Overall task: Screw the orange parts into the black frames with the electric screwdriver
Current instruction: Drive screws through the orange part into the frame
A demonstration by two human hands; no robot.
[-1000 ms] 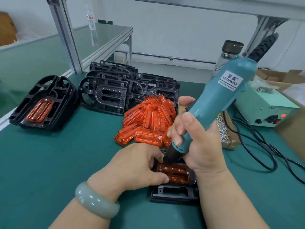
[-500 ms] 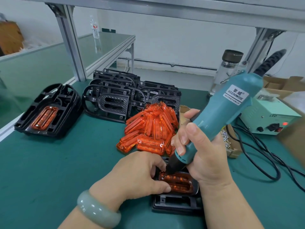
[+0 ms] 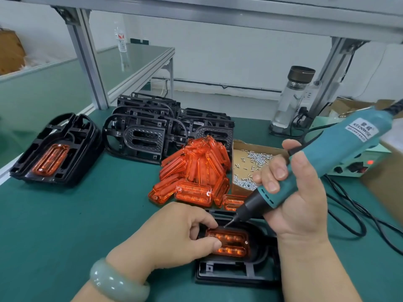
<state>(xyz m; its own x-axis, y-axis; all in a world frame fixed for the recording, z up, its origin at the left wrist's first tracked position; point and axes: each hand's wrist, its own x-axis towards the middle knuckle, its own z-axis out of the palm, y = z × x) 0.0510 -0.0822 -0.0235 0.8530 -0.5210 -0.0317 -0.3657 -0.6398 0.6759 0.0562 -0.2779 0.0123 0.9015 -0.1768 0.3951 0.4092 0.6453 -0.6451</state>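
At the left edge of the frame, we see a finished frame lying on the green mat, with an orange insert seated in its middle. Moving right, in the upper centre, a stack of bare frames leans together, and just in front of it a heap of loose orange parts spreads over the mat. Below that heap, in the lower centre, we find the person's left hand, a pale green bangle on its wrist. Its fingers are curled, and thumb and forefinger pinch the orange part, which sits in the black frame lying flat at the near edge. A screw head shows at that part's right end. Right of the heap, an open cardboard box holds small silver screws. Further right, the right hand wraps its fingers round the lower body of the teal electric screwdriver, which slants from upper right down to lower left. Its bit points at the black frame's rim just above the orange part's top left corner, close by the left forefinger; we cannot tell whether the tip touches. Behind, in the upper right, stands a glass bottle with a dark lid, and at the right edge sits a pale green power box with a red lamp lit.
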